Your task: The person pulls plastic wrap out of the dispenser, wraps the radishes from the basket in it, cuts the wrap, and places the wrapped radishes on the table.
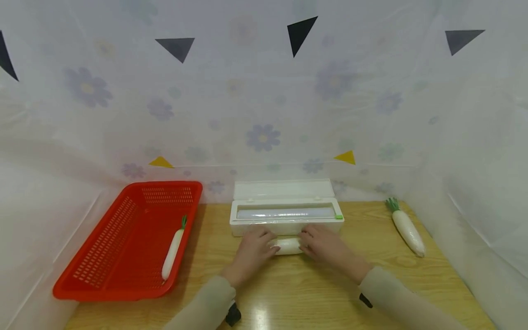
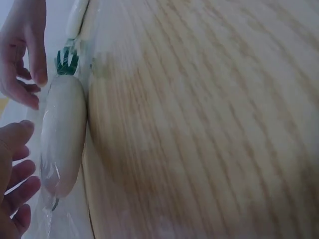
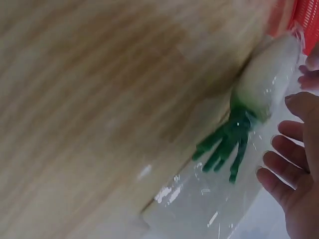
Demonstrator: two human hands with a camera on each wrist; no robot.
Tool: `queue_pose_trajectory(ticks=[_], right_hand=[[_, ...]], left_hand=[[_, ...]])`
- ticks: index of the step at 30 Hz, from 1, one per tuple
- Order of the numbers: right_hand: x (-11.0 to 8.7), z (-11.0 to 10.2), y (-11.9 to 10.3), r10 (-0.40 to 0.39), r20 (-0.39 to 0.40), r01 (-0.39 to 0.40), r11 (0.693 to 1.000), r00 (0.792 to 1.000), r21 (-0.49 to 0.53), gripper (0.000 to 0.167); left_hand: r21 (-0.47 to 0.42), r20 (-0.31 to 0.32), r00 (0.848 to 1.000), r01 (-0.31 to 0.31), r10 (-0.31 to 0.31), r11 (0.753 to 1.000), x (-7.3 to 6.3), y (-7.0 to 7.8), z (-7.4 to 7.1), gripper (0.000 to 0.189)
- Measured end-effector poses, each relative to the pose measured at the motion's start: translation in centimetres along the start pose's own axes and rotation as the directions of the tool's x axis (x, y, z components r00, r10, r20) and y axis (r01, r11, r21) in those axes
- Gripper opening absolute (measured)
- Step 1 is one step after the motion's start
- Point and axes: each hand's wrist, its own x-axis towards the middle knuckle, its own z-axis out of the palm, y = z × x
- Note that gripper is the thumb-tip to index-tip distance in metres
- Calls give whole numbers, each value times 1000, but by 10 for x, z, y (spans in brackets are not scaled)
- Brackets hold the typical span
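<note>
In the head view, the left hand (image 1: 255, 247) and the right hand (image 1: 323, 245) bend over the two ends of a plump white radish (image 1: 288, 246) with a glossy surface, which lies on the wood-grain table (image 1: 288, 293) between them. Just beyond both hands stands a long white plastic box (image 1: 284, 228), its lid (image 1: 284, 189) raised at the back, a shiny pale roll (image 1: 286, 213) inside and a small bright-green tab (image 1: 339, 217) at its right end. Well left of the left hand is a red slotted plastic basket (image 1: 136, 243) holding a slim white radish with green leaves (image 1: 173, 254). Well right of the right hand lies a thick, shiny white radish with a green top (image 1: 407, 231).

In the left wrist view, the left hand's fingers are loosely bent and spread, just beside the leafless end of the plump radish, not wrapped around it. The right hand is near its green leaf tuft (image 2: 66, 60); the thick radish lies past that tuft.

In the right wrist view, the right hand is likewise relaxed, fingers apart, alongside the leafy end, gripping nothing. Clear crinkled film (image 3: 219, 209) spreads beside its fingertips; whether they touch it cannot be told. The red basket shows beyond the left hand's fingers.
</note>
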Motion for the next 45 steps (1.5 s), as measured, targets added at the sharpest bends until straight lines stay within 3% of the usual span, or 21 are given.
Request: queue_pose_trajectory(ticks=[7,13,18,23,28,33,40,45], right_hand=[[-3,15,-21,136,155,-144,989,979,45,44],[0,23,-22,142,174,-134,989,975,-55,38],[0,25,-20,129,174,-113,988,976,-104,36],[1,19,-21,131,154,-129,991,979,-21,37],[1,12,-26,168,177,-186,978,970,93,38],[3,9,-31,161,171,-180,978,972,103,40],[2,3,-35,166,232,-199,971,959,130,39],[-3,1,-35,155,257,-196,970,954,142,45]], left_hand=[[94,145,988,32,-45,995,-3,9,10,35],[204,214,973,47,-91,978,1,12,12,37],[257,227,965,67,-127,964,4,17,14,34],[309,226,960,91,-166,947,0,21,16,42],[337,167,977,70,-133,939,-5,20,17,38],[356,114,988,55,-102,933,-7,19,16,30],[310,179,972,93,-155,946,-13,21,12,29],[268,211,964,101,-160,958,-20,26,6,33]])
